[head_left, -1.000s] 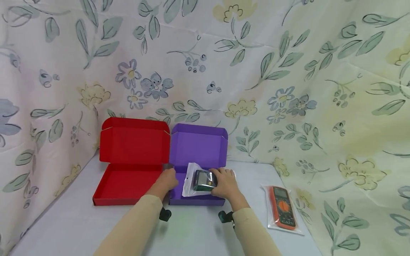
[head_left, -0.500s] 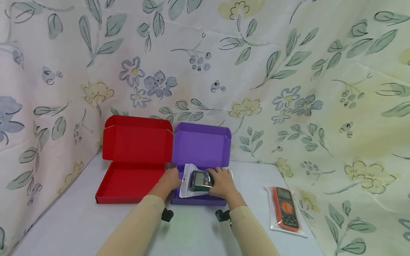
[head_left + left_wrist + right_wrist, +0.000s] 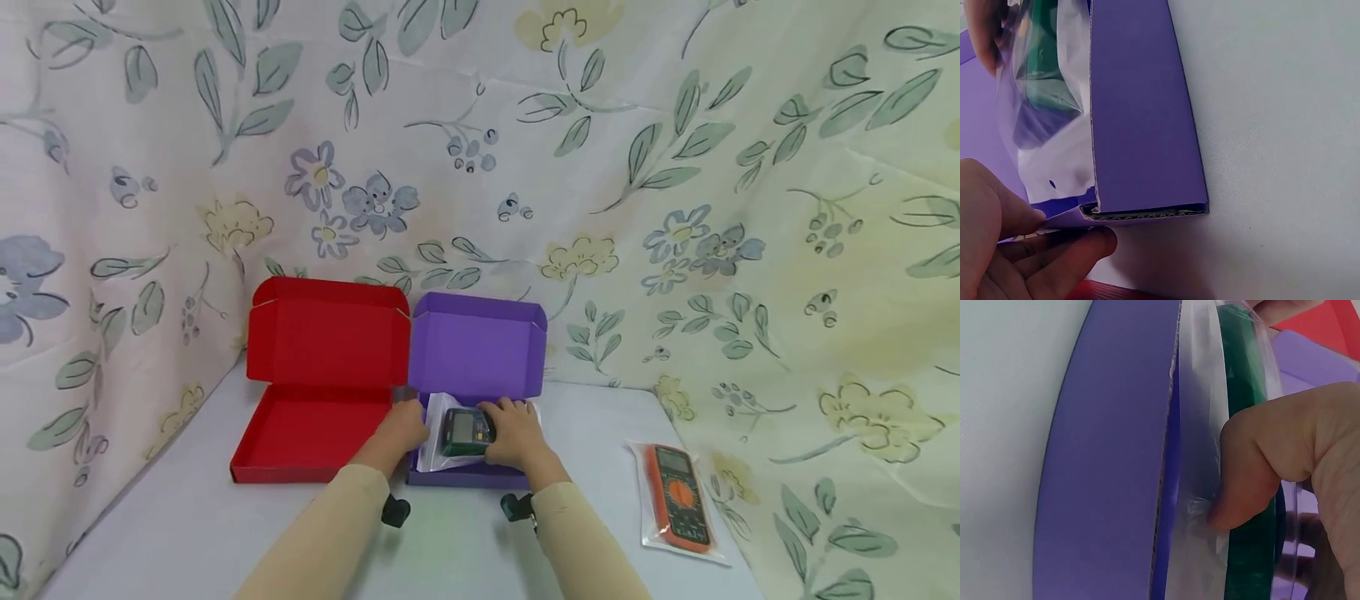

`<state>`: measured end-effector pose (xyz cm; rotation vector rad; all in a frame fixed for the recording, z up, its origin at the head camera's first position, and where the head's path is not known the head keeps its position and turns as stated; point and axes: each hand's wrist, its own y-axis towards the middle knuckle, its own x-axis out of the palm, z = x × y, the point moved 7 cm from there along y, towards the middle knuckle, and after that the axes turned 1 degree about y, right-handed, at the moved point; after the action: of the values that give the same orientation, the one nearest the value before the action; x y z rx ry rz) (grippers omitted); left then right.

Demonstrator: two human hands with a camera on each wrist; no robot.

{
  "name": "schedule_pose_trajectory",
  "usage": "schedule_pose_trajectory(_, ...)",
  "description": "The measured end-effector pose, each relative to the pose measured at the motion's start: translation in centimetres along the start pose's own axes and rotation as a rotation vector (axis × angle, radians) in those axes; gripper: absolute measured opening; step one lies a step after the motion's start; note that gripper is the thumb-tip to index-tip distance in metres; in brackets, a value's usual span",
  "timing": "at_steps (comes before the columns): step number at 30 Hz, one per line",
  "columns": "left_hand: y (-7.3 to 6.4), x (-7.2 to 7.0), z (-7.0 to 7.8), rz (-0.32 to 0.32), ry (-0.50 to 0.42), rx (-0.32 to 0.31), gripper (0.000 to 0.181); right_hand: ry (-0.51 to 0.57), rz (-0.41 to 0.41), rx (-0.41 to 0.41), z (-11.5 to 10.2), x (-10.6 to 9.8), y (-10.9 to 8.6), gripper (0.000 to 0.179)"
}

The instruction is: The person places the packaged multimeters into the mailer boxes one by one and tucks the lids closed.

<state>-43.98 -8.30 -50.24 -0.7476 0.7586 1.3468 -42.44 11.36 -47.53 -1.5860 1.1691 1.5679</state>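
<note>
A green and black digital multimeter [image 3: 465,430] lies in a clear bag with a white back, inside the open purple box [image 3: 468,480]. My right hand [image 3: 513,433] grips its right end through the bag. In the right wrist view the thumb presses along the green side [image 3: 1244,362], just inside the box's front wall [image 3: 1110,450]. At the box's left side my left hand [image 3: 401,429] pinches the cardboard wall. The left wrist view has the thumb inside and the fingers outside that wall, right by the bag's holed white end [image 3: 1060,175].
An open red box [image 3: 281,477] stands directly left of the purple one, its lid raised. On the right of the white table [image 3: 450,550] lies an orange multimeter [image 3: 681,496] in a clear bag. Floral cloth [image 3: 450,167] hangs behind.
The bagged multimeter and my right hand have shifted left in the purple box and settled a little lower. My left hand stays at the box's left wall. The head view has turned slightly.
</note>
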Motion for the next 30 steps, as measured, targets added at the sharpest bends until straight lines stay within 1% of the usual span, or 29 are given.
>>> schedule_pose_trajectory(6,-0.5,-0.1,0.6,0.011,0.024,0.023,0.003,0.010,-0.025,0.011,-0.2,0.8,0.2,0.085)
schedule_pose_trajectory(11,-0.6,-0.2,0.8,0.008,0.039,0.016,0.006,0.005,-0.039,0.008,-0.4,1.4,0.5,0.084)
schedule_pose_trajectory(15,-0.6,-0.2,0.7,0.006,0.026,0.001,0.008,-0.010,-0.051,0.010,-0.7,1.7,0.9,0.084)
schedule_pose_trajectory(24,-0.1,0.1,0.3,0.004,0.026,0.003,0.006,-0.031,-0.060,-0.002,-1.7,1.9,1.4,0.082)
schedule_pose_trajectory(30,-0.1,0.0,0.2,0.001,0.023,-0.010,0.010,-0.035,-0.064,-0.009,-1.9,2.2,1.8,0.080)
